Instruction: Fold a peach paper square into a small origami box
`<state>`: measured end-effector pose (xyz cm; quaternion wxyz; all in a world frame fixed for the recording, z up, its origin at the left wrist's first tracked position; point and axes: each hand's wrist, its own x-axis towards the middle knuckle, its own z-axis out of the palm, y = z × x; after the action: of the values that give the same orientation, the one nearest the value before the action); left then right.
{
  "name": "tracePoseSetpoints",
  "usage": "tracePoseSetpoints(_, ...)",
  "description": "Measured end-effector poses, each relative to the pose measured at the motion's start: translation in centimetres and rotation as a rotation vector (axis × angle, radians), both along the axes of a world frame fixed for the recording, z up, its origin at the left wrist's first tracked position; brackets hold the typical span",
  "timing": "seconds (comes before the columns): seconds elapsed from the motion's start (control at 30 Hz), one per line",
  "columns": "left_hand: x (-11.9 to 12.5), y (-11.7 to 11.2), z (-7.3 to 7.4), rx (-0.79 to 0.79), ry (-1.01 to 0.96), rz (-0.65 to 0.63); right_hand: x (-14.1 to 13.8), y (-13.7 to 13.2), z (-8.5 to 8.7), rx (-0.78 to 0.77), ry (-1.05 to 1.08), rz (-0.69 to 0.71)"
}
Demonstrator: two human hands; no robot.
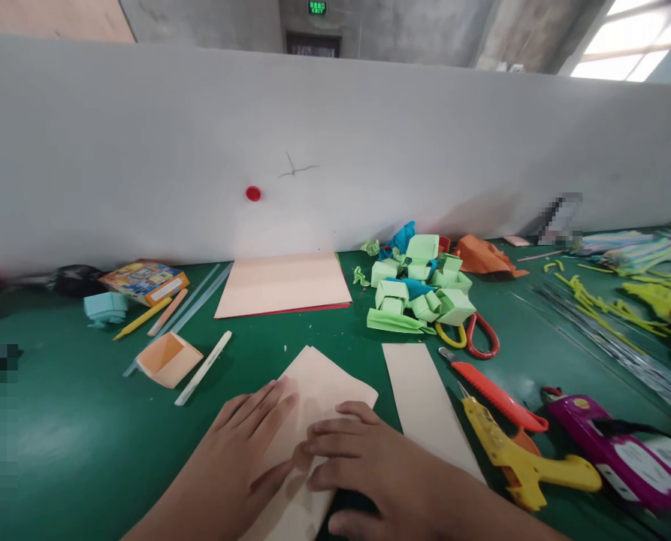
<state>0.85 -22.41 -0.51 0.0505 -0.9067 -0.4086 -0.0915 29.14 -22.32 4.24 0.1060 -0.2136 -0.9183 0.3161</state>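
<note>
A pale peach sheet of paper (327, 379), folded over at its far end, lies on the green table in front of me. My left hand (250, 443) rests flat on its left side, fingers stretched forward. On the right part of the same sheet is my right hand (363, 462), its fingers extended and pointing left, thumb apart near the bottom edge. The fingertips of the two hands almost meet in the middle. Parts of the sheet are hidden under both hands. A peach paper strip (425, 406) lies to the right, partly covered by my right forearm.
At right lie a red utility knife (498, 394), a yellow glue gun (527, 451), a purple device (617, 451) and scissors (482, 336) beside green paper boxes (419, 289). Stacked peach paper (284, 285) sits ahead. A small peach box (169, 359) stands left, before a white wall (143, 150).
</note>
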Motion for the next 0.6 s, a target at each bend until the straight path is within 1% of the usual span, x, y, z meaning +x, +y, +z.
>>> tracePoseSetpoints(0.23,0.3,-0.3,1.0,-0.108,0.004,0.003,-0.1,0.0,-0.2,0.032,0.026,-0.036)
tracePoseSetpoints(0.37,0.4,-0.4,1.1,-0.147,0.015,-0.025,-0.1,-0.3,-1.1,0.082,0.090,-0.131)
tracePoseSetpoints(0.47,0.6,-0.5,1.3,-0.154,0.001,-0.019,-0.1,-0.3,-1.8,0.127,0.133,-0.206)
tracePoseSetpoints(0.53,0.8,-0.6,1.6,-0.185,-0.009,-0.032,-0.1,-0.2,-2.0,0.153,0.132,-0.255)
tracePoseSetpoints(0.6,0.8,-0.7,1.9,-0.230,-0.006,-0.078,-0.1,-0.1,-2.0,0.161,0.108,-0.305)
